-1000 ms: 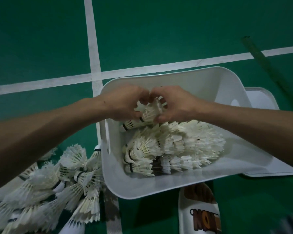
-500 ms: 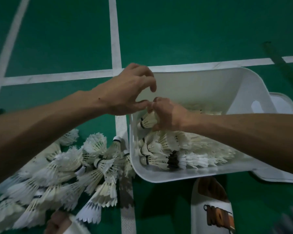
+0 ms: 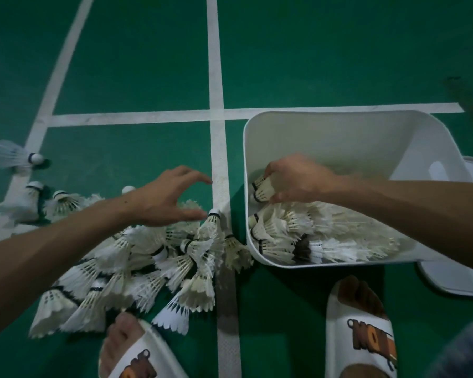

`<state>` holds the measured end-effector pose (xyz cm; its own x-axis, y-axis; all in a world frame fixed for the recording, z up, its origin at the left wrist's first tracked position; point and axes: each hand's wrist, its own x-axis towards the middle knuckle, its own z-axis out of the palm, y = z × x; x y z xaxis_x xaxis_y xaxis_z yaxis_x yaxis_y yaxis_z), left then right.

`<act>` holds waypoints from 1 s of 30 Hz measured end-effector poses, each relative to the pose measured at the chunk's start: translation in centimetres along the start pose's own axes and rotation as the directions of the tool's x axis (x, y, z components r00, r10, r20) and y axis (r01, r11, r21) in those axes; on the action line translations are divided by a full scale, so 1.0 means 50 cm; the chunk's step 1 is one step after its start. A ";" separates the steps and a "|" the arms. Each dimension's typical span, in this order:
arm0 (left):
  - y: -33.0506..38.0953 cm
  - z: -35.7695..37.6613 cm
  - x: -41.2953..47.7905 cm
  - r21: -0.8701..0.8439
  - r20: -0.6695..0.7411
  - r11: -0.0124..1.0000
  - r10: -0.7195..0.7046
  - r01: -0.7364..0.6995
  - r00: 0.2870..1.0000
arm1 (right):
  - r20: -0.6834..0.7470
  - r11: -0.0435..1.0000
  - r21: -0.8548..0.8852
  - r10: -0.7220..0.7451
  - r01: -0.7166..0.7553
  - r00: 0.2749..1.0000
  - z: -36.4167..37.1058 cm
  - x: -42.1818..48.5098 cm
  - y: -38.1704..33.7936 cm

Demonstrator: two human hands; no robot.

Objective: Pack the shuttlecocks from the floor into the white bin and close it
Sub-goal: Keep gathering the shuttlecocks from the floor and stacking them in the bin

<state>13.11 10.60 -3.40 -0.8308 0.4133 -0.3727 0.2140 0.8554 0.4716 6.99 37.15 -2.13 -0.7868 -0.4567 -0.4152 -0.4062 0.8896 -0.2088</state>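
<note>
A white bin (image 3: 325, 126) lies tilted on the green floor at the right, with several white shuttlecocks (image 3: 311, 236) stacked inside. My right hand (image 3: 298, 181) is inside the bin and grips a short stack of shuttlecocks (image 3: 262, 189) against the near left wall. A large pile of shuttlecocks (image 3: 153, 263) lies on the floor to the left of the bin. My left hand (image 3: 170, 200) hovers over that pile with fingers spread and holds nothing. The bin's white lid (image 3: 453, 279) lies on the floor at the far right, partly under the bin.
Loose shuttlecocks (image 3: 14, 156) lie apart at the far left on a white court line. My two feet in white slippers (image 3: 361, 331) stand at the bottom, close to the pile and the bin. White court lines cross the green floor.
My left hand has left the bin and moved left and down over the floor pile. My right hand has pushed its shuttlecocks lower inside the bin.
</note>
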 end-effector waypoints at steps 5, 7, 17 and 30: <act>-0.037 0.017 -0.035 0.048 0.097 0.998 -0.036 0.032 0.995 | -0.031 0.995 0.087 0.045 -0.042 0.999 0.012 -0.008 -0.012; -0.050 0.016 -0.042 0.026 0.110 0.999 -0.040 0.037 0.993 | -0.007 0.993 0.101 0.064 -0.063 0.998 0.021 -0.003 -0.013; -0.090 0.029 -0.089 -0.099 0.218 0.995 0.006 0.016 0.976 | -0.416 0.877 0.474 0.138 0.085 0.899 -0.068 -0.047 -0.052; -0.106 0.043 -0.077 0.067 0.091 0.998 0.014 -0.021 0.996 | -0.111 0.925 0.218 -0.292 0.310 0.950 -0.036 -0.098 -0.272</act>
<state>16.27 5.15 -6.18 -0.7773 0.4524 -0.4372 0.2648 0.8656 0.4250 15.55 27.26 4.34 -0.6804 -0.6940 -0.2353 -0.5183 0.6827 -0.5150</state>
